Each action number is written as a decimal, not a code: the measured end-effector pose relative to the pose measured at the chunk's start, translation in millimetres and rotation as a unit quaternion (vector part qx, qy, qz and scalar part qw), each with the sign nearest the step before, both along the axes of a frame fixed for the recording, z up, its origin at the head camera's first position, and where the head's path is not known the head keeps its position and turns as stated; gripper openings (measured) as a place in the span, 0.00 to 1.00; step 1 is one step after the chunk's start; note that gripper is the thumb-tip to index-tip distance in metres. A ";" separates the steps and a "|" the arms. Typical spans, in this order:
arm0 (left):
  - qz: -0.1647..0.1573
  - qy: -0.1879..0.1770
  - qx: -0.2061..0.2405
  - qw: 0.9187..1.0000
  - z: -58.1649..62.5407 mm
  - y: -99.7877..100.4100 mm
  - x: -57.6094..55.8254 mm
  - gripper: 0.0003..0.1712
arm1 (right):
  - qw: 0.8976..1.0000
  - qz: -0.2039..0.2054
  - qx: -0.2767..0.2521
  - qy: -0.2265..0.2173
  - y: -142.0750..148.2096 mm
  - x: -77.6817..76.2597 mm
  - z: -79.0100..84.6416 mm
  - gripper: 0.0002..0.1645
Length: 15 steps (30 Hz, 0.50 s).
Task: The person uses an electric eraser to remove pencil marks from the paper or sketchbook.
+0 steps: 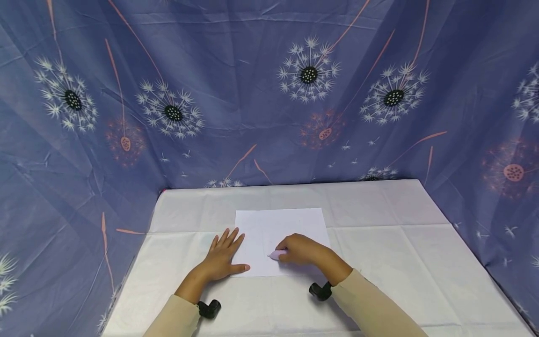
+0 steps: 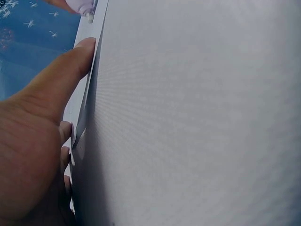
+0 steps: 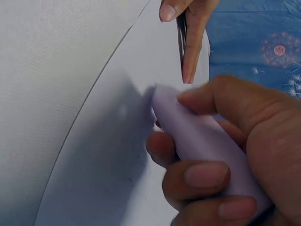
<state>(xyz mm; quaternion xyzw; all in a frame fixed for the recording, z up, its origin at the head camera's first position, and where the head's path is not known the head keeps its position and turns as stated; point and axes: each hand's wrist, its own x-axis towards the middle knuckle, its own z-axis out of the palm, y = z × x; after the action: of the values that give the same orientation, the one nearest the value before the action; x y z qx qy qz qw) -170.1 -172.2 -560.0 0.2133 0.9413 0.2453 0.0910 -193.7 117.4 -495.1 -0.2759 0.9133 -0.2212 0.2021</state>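
A sheet of white paper (image 1: 278,223) lies on the white-covered table. My left hand (image 1: 223,260) rests flat on its left edge, fingers spread and thumb pointing right. In my right hand (image 1: 300,249) is a thick lilac pen-shaped tool (image 3: 202,141), gripped between thumb and curled fingers. Its narrow pale tip (image 2: 89,18) shows in the left wrist view. From the head, the tool points left, its tip right at the paper near the middle. A few small dark specks lie on the sheet in the right wrist view.
The white tablecloth (image 1: 391,262) has fold creases and reaches back to a blue dandelion-print curtain (image 1: 236,93), which hangs behind the table and along both sides. A black wrist camera (image 1: 209,309) sits at the left wrist, another black camera (image 1: 321,291) at the right.
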 end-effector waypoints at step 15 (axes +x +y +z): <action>0.004 -0.011 -0.007 1.000 7.0 2.1 1.4 0.56 | 1.000 -0.008 -0.002 -0.004 1.0 1.0 2.6 0.11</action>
<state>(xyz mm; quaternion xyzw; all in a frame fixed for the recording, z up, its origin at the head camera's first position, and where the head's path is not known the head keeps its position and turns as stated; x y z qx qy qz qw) -168.7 -170.0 -553.0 0.2064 0.9428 0.2411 0.1019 -192.7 118.4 -492.5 -0.2679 0.9143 -0.2256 0.2036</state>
